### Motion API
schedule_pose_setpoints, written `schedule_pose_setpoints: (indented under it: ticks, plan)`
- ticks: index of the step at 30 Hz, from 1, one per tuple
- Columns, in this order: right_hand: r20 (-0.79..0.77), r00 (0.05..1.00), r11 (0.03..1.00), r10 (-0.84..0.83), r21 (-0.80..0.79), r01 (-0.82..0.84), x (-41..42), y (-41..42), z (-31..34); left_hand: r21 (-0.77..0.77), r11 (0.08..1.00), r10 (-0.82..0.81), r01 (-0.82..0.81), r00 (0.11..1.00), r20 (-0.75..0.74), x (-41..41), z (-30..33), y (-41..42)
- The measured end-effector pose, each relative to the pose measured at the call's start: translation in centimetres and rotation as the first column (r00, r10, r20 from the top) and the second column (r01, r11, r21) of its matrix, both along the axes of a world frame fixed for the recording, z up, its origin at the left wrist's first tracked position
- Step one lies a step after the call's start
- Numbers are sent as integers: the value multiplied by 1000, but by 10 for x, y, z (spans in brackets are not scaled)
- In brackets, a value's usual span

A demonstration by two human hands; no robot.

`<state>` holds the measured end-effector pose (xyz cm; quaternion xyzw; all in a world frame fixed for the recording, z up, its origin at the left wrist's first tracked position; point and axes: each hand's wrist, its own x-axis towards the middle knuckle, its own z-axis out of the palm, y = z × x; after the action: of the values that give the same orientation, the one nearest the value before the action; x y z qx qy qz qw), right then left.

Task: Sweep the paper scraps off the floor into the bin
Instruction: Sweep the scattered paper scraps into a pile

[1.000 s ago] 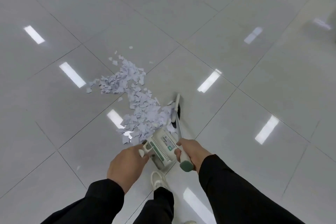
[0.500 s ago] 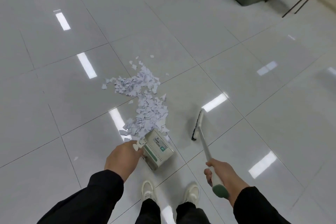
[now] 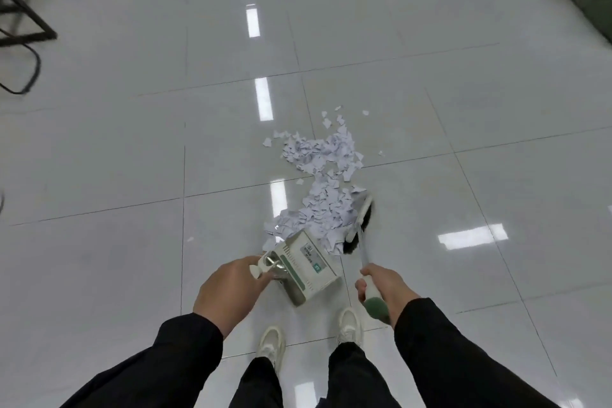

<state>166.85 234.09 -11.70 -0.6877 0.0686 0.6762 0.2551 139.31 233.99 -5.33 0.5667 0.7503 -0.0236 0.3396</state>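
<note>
Probably an office; glossy floor tiles (image 3: 414, 43); metal chair legs (image 3: 23, 20).

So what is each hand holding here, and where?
Left hand grips the dustpan by its handle; right hand grips the brush near its handle's green end.

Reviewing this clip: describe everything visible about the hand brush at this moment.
The hand brush has a white head with dark bristles, a slim pale shaft and a white handle ending in a green cap. It looks plastic. It slants from the right hand, which grips the handle, forward and down to the floor. The bristles rest against the right edge of the paper scraps, just right of the dustpan mouth.
</note>
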Motion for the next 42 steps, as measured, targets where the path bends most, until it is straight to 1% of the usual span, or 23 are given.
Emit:
schedule_pose_setpoints:
  ticks: [1,4,6,7,9,10,12,13,15,16,18,19,21,22,24,25,27,28,30,33,36,37,42]
  plan:
    - [3,1000,1000,-12,1,12,6,8,0,0,1000,7,-7,1000,-2,-3,1,0]
    - [51,997,998,64,16,-65,40,25,5,-8,994,105,-105,994,-38,10,5,-14]
    - [86,981,981,174,67,-180,60,30,20,4,978,208,-208,977,-43,24,11,-32]
    - [112,976,979,185,60,-192,65,24,18,7,979,204,-204,978,-48,25,10,-33]
    - [155,937,941,313,83,-328,69,16,27,24,946,325,-324,945,-40,29,19,-59]
    - [158,938,942,307,93,-324,76,9,25,26,944,330,-329,943,-33,33,16,-59]
    - [158,913,912,376,110,-395,70,-4,31,43,899,438,-437,899,-22,30,20,-93]
    - [158,915,914,371,115,-390,76,-8,28,48,899,437,-435,899,-22,31,18,-92]
    - [160,879,875,449,123,-469,68,-27,32,53,855,517,-516,856,-15,30,19,-134]
    - [151,876,872,458,118,-476,72,-31,31,52,855,518,-517,856,-7,31,16,-136]
    - [146,822,813,551,126,-568,63,-56,35,46,801,597,-597,802,10,35,17,-187]
    - [132,813,806,567,115,-581,68,-56,32,50,801,596,-596,803,21,38,14,-189]
    - [134,731,726,669,95,-681,60,-82,34,53,741,669,-669,743,32,45,12,-246]
    - [141,715,711,685,86,-698,64,-76,31,55,742,668,-668,744,31,44,9,-246]
    - [176,640,637,748,80,-766,58,-103,33,38,686,726,-727,687,30,57,7,-310]
    - [171,646,642,744,87,-762,59,-95,33,38,691,721,-721,692,28,58,2,-310]
    - [144,582,575,800,94,-813,49,-129,37,21,617,785,-786,618,42,77,1,-375]
    - [117,569,562,814,92,-822,46,-127,37,15,621,782,-783,621,41,78,-4,-377]
    - [79,482,477,873,76,-876,39,-160,39,-14,576,817,-817,575,26,95,-5,-424]
    - [5,384,384,923,41,-923,32,-184,34,-36,517,856,-855,516,26,114,-5,-456]
    - [-77,299,301,951,9,-954,28,-200,26,-45,494,869,-868,495,4,133,0,-476]
    - [-90,282,284,955,3,-959,27,-201,22,-55,497,867,-866,498,-5,136,0,-479]
    - [-148,176,176,973,-16,-984,23,-190,0,-91,431,899,-898,436,-36,164,-3,-488]
